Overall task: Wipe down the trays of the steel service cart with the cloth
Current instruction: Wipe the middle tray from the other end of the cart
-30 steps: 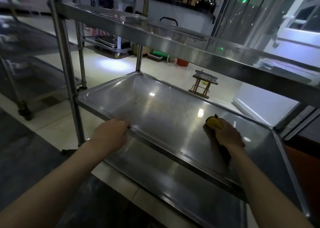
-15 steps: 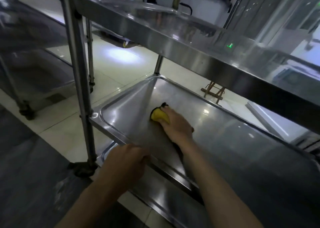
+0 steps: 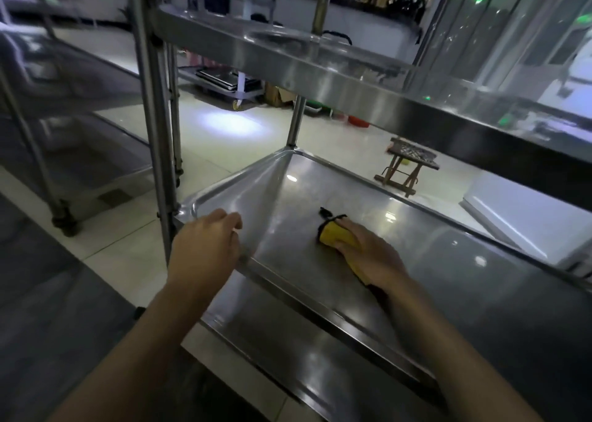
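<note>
The steel service cart has three trays. Its middle tray [image 3: 448, 261] fills the centre of the head view, under the top tray [image 3: 320, 59]; the bottom tray [image 3: 288, 332] shows below the front rim. My right hand [image 3: 371, 258] presses a yellow cloth with a black edge [image 3: 334, 233] flat on the middle tray, left of its centre. My left hand [image 3: 208, 245] grips the middle tray's front rim near the front left post [image 3: 153, 117], fingers curled over the edge.
A second steel cart [image 3: 64, 117] stands to the left on the tiled floor. Beyond the cart are a small wooden stool [image 3: 408, 165], a platform trolley [image 3: 230, 82] and a counter at the back. A glass-fronted cabinet [image 3: 480, 37] stands at the right.
My right hand swept the cloth from the tray's right side to its left end, then came back a little toward the centre. My left hand stayed on the front rim.
</note>
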